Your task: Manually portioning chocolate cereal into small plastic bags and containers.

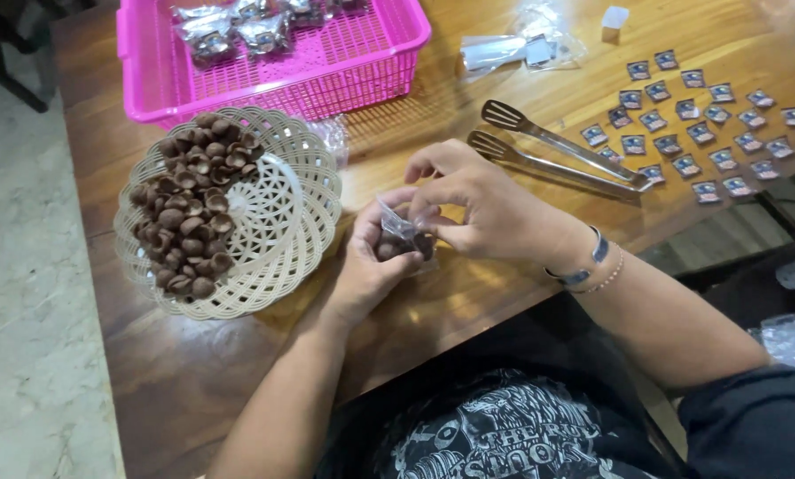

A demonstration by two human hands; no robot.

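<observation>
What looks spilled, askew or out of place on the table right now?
Nothing stands out. The brown pieces sit inside the woven basket, the tongs lie flat, and both hands, left hand and right hand, hold a small clear bag.

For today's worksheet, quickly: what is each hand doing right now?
Left hand: closed around a small clear bag of brown pieces.
Right hand: fingers pinched on the bag's top edge.

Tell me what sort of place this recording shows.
Probably a home or small-workshop snack-packing table: a wooden table holds a woven basket of brown shell-shaped snacks, a pink crate of filled bags, and rows of small sachets.
</observation>
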